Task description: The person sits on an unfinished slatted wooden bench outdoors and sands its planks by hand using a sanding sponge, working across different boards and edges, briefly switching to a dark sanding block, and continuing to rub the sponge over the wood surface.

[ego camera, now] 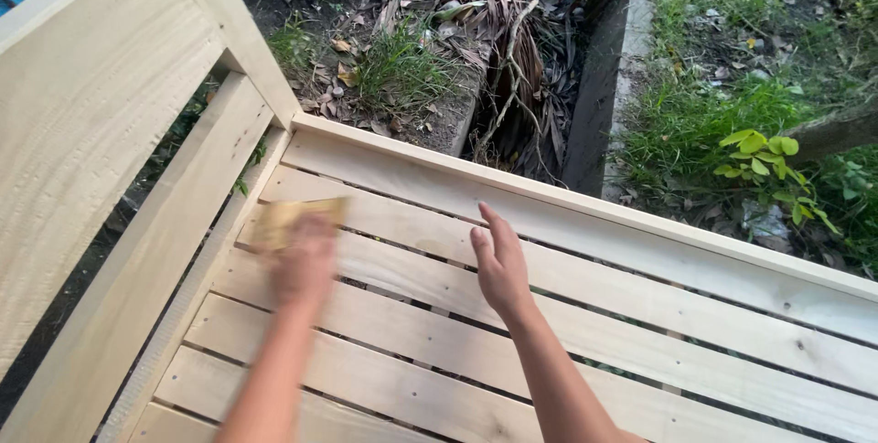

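Head view shows your left hand [305,260], blurry, pressing a tan sanding sheet [297,219] flat on a pale wood slat [402,224] near the frame's corner. Your right hand [500,265] lies open on the next slat. Rub along the grain, pressing evenly, and keep that open hand steady.

Pale matt bare-wood slats [567,315]

The left hand [305,265] and its tan sheet [300,221] are blurred. The slats [640,352] are cut off at the bottom and right edges.
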Action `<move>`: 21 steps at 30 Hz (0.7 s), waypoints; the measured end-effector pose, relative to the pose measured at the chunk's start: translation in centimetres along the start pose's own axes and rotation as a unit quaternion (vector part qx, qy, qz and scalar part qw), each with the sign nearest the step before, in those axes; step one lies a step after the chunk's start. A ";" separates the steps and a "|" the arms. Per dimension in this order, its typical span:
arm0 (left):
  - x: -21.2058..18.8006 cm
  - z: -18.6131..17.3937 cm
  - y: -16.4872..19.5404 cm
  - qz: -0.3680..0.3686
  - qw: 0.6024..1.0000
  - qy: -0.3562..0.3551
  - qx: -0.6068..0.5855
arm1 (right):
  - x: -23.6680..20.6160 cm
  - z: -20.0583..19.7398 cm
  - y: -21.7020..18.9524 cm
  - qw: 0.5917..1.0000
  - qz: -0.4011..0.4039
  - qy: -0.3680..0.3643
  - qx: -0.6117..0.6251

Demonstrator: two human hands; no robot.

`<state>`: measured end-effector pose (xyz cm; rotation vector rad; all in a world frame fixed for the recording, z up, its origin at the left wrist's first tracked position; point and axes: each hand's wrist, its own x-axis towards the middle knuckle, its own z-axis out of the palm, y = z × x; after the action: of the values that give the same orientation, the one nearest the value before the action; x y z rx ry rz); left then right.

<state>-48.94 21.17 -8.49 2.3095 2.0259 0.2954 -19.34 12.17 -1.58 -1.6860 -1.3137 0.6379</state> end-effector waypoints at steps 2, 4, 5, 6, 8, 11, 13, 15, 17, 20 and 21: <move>-0.4 -0.2 -5.3 0.003 0.997 0.059 0.041 | -0.1 0.3 0.2 0.999 -0.007 -0.015 -0.051; -2.0 1.3 -4.5 0.010 0.994 0.088 0.056 | -0.2 0.9 0.3 0.989 -0.024 -0.045 -0.137; -3.4 1.8 -3.0 0.010 0.992 0.103 0.065 | -0.4 1.2 0.4 0.982 -0.026 -0.062 -0.178; -4.8 2.5 -0.3 0.030 0.994 0.095 0.053 | -0.4 1.5 0.5 0.972 -0.028 -0.080 -0.220; -7.2 3.8 7.0 0.062 0.987 0.082 -0.125 | -0.6 1.6 0.9 0.957 -0.030 -0.103 -0.268; -10.7 4.4 17.1 0.140 0.973 0.053 -0.176 | -0.8 1.2 1.5 0.956 -0.032 -0.108 -0.269; -10.3 4.0 18.4 0.195 0.966 0.018 -0.169 | -0.8 0.8 1.7 0.963 -0.040 -0.087 -0.252; -8.3 2.9 15.3 0.187 0.970 -0.069 -0.140 | -0.7 0.4 1.7 0.961 -0.021 -0.065 -0.267; -4.8 1.5 8.9 0.151 0.986 0.034 -0.055 | -0.6 0.2 1.5 0.966 -0.027 -0.042 -0.256; -1.3 -0.2 -1.2 -0.043 0.997 -0.062 -0.019 | -0.4 -0.1 1.0 0.976 -0.057 -0.023 -0.207; -0.8 -0.2 -3.7 -0.055 0.998 -0.036 -0.011 | -0.4 -0.2 0.9 0.980 -0.056 -0.024 -0.191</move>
<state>-52.67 20.85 -8.94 2.1534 2.0940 0.2236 -18.87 11.70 -2.35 -1.8906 -1.6328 0.3779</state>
